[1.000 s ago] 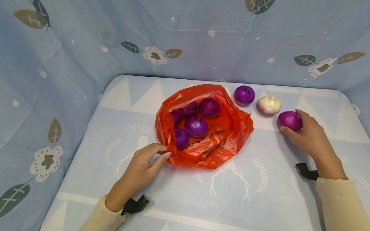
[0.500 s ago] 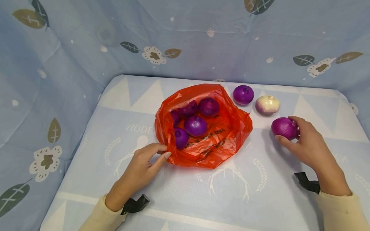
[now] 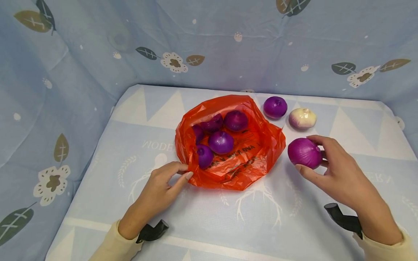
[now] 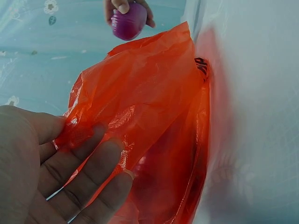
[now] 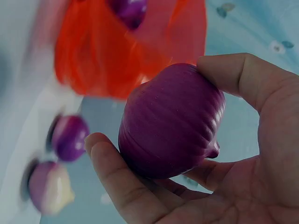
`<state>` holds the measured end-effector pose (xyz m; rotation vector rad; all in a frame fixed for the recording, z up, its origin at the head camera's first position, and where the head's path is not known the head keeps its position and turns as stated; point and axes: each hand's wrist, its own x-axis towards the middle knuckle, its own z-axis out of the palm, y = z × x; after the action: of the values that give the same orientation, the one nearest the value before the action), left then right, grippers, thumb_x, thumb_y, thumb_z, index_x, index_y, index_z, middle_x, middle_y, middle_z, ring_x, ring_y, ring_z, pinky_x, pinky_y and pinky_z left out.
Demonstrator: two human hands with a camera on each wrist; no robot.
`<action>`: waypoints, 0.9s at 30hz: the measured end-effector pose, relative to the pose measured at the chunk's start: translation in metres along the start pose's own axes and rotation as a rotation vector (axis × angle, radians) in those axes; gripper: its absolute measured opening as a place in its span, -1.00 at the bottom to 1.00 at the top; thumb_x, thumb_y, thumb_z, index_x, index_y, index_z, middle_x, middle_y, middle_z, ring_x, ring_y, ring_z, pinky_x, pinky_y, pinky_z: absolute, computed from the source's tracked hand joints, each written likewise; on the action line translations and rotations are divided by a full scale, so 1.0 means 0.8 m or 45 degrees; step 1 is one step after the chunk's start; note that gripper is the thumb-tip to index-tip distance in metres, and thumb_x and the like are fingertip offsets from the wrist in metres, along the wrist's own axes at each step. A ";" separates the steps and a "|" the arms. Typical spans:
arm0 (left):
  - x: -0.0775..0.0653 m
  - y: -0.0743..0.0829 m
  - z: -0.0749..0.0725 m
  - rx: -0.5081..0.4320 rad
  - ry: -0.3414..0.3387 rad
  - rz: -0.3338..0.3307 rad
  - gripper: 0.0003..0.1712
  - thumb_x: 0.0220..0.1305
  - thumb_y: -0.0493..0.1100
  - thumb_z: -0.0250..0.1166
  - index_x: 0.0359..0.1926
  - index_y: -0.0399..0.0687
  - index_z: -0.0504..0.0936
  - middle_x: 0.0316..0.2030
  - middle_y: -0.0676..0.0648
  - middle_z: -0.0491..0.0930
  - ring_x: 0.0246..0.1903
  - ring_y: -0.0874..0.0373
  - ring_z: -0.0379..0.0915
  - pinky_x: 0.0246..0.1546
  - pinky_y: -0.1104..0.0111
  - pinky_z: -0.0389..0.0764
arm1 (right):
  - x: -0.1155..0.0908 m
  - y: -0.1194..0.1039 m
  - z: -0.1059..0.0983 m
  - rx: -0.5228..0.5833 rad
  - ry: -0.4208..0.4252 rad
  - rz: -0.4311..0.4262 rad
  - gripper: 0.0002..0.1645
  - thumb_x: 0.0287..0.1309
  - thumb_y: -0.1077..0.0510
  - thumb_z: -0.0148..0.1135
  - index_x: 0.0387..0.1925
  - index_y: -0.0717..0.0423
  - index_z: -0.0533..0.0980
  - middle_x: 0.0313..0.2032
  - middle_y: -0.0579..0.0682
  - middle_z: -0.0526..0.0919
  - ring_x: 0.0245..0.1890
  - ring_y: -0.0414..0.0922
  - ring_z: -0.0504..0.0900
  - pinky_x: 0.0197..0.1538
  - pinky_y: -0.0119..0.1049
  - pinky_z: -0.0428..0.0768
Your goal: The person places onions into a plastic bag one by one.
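Observation:
My right hand [image 3: 343, 177] grips a purple onion [image 3: 305, 153] between thumb and fingers, lifted off the table to the right of a red plastic bag [image 3: 241, 177]. In the right wrist view the held onion [image 5: 170, 121] fills the middle, its pointed tip toward the palm. The left hand [image 3: 160, 192] pinches the bag's near-left rim between thumb and forefinger; the left wrist view shows its other fingers [image 4: 103, 163] spread against the red film. Through the bag's open mouth several purple onions show, one of them a shiny onion [image 3: 221, 142] near the middle.
Behind the right hand, a purple onion [image 3: 275, 107] and a cream-and-purple onion [image 3: 302, 118] stand on the table near its back edge. Patterned blue cloth [image 3: 209, 43] hangs behind and to the left of the table [image 3: 209, 224]. A black wrist mount [image 3: 343, 217] sticks out from each sleeve.
My right hand has lifted the purple onion from beside the cream-and-purple one and carried it left and nearer, toward the bag. The left hand and the bag have stayed put.

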<state>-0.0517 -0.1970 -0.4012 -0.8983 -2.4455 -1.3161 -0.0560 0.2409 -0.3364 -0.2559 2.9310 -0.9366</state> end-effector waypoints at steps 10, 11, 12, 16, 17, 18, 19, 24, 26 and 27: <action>-0.002 -0.002 0.001 -0.001 0.003 -0.016 -0.77 0.27 -0.39 0.45 -0.09 -0.11 0.68 -0.20 0.05 0.72 -0.19 0.17 0.66 0.03 0.50 0.61 | 0.010 -0.053 0.030 -0.005 -0.133 -0.177 -0.05 0.15 -0.02 0.58 0.44 0.09 0.28 0.25 0.10 0.48 0.14 0.08 0.55 0.09 0.22 0.66; -0.002 -0.002 0.001 -0.003 0.004 -0.015 -0.77 0.27 -0.39 0.44 -0.09 -0.11 0.68 -0.20 0.05 0.72 -0.19 0.17 0.65 0.03 0.50 0.61 | 0.012 -0.057 0.033 -0.008 -0.136 -0.202 -0.05 0.15 -0.02 0.58 0.44 0.10 0.28 0.25 0.08 0.48 0.16 0.07 0.55 0.12 0.21 0.65; -0.002 -0.003 0.001 -0.004 0.006 -0.012 -0.78 0.27 -0.40 0.44 -0.10 -0.11 0.68 -0.21 0.05 0.72 -0.20 0.17 0.65 0.03 0.50 0.61 | 0.014 -0.061 0.037 -0.014 -0.136 -0.232 -0.07 0.17 0.00 0.57 0.44 0.11 0.29 0.26 0.07 0.49 0.18 0.06 0.55 0.15 0.19 0.63; -0.003 -0.004 0.001 -0.009 0.006 -0.012 -0.79 0.28 -0.39 0.44 -0.10 -0.11 0.68 -0.22 0.05 0.72 -0.20 0.17 0.65 0.03 0.50 0.61 | 0.025 -0.077 0.057 -0.030 -0.143 -0.359 -0.08 0.21 0.03 0.53 0.48 0.11 0.27 0.29 0.04 0.48 0.25 0.03 0.53 0.23 0.13 0.60; -0.003 -0.004 0.001 -0.009 0.008 -0.011 -0.79 0.28 -0.39 0.44 -0.10 -0.11 0.68 -0.22 0.04 0.72 -0.20 0.16 0.65 0.03 0.50 0.61 | 0.027 -0.082 0.061 -0.035 -0.148 -0.390 -0.07 0.21 0.02 0.53 0.49 0.10 0.27 0.30 0.03 0.47 0.25 0.01 0.53 0.22 0.10 0.61; -0.003 -0.004 0.001 -0.011 0.008 -0.011 -0.79 0.28 -0.39 0.44 -0.10 -0.11 0.68 -0.22 0.04 0.72 -0.20 0.16 0.65 0.03 0.50 0.61 | 0.028 -0.088 0.065 -0.042 -0.157 -0.413 -0.06 0.22 0.00 0.52 0.50 0.08 0.26 0.31 0.02 0.46 0.24 -0.01 0.54 0.20 0.06 0.64; -0.003 -0.005 0.001 -0.012 0.007 -0.009 -0.79 0.29 -0.39 0.44 -0.10 -0.11 0.68 -0.22 0.04 0.72 -0.20 0.16 0.65 0.03 0.50 0.61 | 0.029 -0.093 0.069 -0.045 -0.163 -0.438 -0.06 0.22 -0.02 0.52 0.50 0.07 0.25 0.31 0.01 0.46 0.23 -0.03 0.54 0.19 0.02 0.65; -0.003 -0.005 0.002 -0.016 0.006 0.005 -0.83 0.33 -0.35 0.42 -0.10 -0.11 0.68 -0.22 0.04 0.71 -0.21 0.17 0.64 0.02 0.49 0.62 | 0.029 -0.115 0.079 -0.053 -0.187 -0.508 -0.03 0.19 -0.08 0.54 0.50 0.01 0.25 0.33 -0.05 0.44 0.21 -0.12 0.55 0.12 -0.10 0.70; -0.002 -0.005 0.001 -0.013 0.003 0.003 -0.84 0.34 -0.34 0.42 -0.10 -0.10 0.68 -0.22 0.05 0.71 -0.21 0.17 0.64 0.01 0.49 0.62 | 0.029 -0.119 0.083 -0.041 -0.197 -0.522 -0.02 0.19 -0.09 0.54 0.51 0.00 0.26 0.33 -0.06 0.44 0.24 -0.12 0.54 0.13 -0.11 0.69; -0.002 -0.005 0.001 -0.012 0.002 0.003 -0.84 0.34 -0.33 0.42 -0.10 -0.10 0.68 -0.22 0.05 0.71 -0.21 0.18 0.64 0.01 0.49 0.62 | 0.030 -0.120 0.085 -0.032 -0.201 -0.530 -0.03 0.20 -0.09 0.54 0.51 0.00 0.26 0.33 -0.06 0.44 0.25 -0.12 0.53 0.15 -0.10 0.69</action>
<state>-0.0526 -0.1989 -0.4050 -0.9016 -2.4387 -1.3283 -0.0592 0.1207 -0.3365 -0.9236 2.7935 -0.8681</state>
